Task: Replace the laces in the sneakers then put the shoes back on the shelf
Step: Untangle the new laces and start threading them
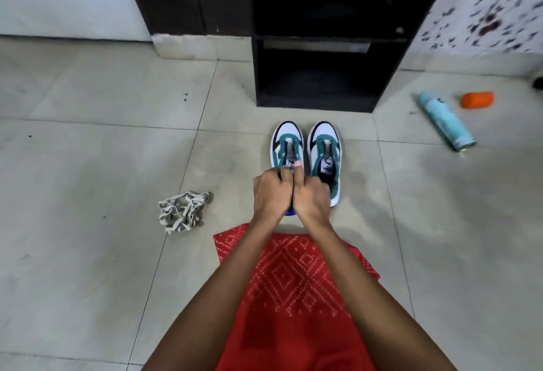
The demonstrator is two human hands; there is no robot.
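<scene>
Two white, teal and black sneakers stand side by side on the tiled floor, toes pointing at the dark shelf (323,76). No laces show in their eyelets. My left hand (271,193) and my right hand (310,194) both grip the heel opening of the left sneaker (286,143); my right thumb lies along its tongue. The right sneaker (324,147) stands untouched just beside my right hand. A tangled heap of grey-white laces (183,212) lies on the floor to the left, apart from both hands.
A light blue spray can (446,121) lies on its side at the right, with an orange object (477,99) beyond it. A patterned cloth hangs at the far right. Red patterned fabric (293,297) covers my lap below my arms.
</scene>
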